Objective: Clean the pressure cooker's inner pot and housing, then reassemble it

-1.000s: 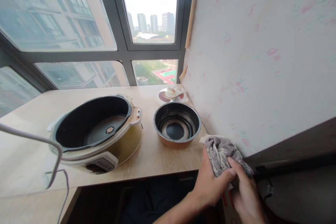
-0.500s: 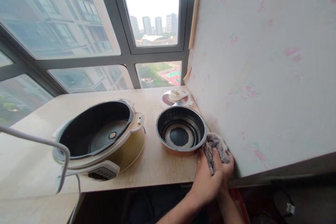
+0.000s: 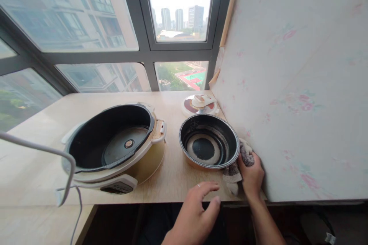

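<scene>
My right hand point(image 3: 253, 174) is closed around a grey-brown cloth point(image 3: 233, 174), which touches the right side of the round inner pot point(image 3: 189, 160). Part of the cloth hangs down toward the counter's front edge. My left hand point(image 3: 199, 203) is apart from the cloth, in front of the pot, with its fingers loosely curved, a gap between thumb and forefinger, and nothing in it. The pot stands upright; its dark inside shows a pale worn ring. Behind it lies the cooker lid point(image 3: 188, 106), white and red with a handle.
At the left stands the pressure cooker body point(image 3: 146, 164), its dark cavity facing up. A white cable point(image 3: 37, 147) crosses in front of it. The wooden counter point(image 3: 169, 187) meets a flowered wall point(image 3: 287, 122) on the right and a window point(image 3: 178, 55) behind.
My left hand has let go of the cloth and moved left and down. The right hand keeps hold of the cloth at the pot's side. The view has shifted slightly.
</scene>
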{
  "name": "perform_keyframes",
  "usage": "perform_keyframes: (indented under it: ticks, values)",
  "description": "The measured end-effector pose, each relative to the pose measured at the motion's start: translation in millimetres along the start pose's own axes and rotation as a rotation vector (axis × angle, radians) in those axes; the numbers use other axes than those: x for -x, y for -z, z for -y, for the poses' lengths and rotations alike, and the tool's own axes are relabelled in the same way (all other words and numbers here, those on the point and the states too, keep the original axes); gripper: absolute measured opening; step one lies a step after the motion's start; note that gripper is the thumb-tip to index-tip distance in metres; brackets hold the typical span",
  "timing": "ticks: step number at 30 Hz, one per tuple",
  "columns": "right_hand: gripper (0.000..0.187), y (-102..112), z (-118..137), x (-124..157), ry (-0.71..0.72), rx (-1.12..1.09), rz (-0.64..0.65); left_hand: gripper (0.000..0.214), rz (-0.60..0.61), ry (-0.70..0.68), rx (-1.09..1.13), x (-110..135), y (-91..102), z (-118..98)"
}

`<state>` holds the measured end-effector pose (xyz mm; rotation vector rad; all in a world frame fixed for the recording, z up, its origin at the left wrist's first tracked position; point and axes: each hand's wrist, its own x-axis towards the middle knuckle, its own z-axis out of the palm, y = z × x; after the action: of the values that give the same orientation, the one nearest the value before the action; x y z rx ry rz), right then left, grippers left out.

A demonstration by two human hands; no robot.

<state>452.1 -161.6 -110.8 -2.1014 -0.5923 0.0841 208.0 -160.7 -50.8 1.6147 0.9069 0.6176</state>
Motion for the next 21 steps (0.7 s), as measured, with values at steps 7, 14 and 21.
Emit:
perform_keyframes:
  ticks: [7, 14, 21]
  values:
    - [0.072, 22, 8, -35, 0.118, 0.257, 0.281, 0.036, -0.249, 0.075, 0.165, -13, 52.2, -7]
    - [0.057, 65, 23, -17, 0.371, 0.228, 0.17, 0.052, -0.378, 0.011, 0.265, -30, 39.7, 11]
    - [0.071, 39, 64, -17, 0.192, -0.367, 0.26, 0.076, -0.404, 0.009, 0.35, -73, 38.9, 16]
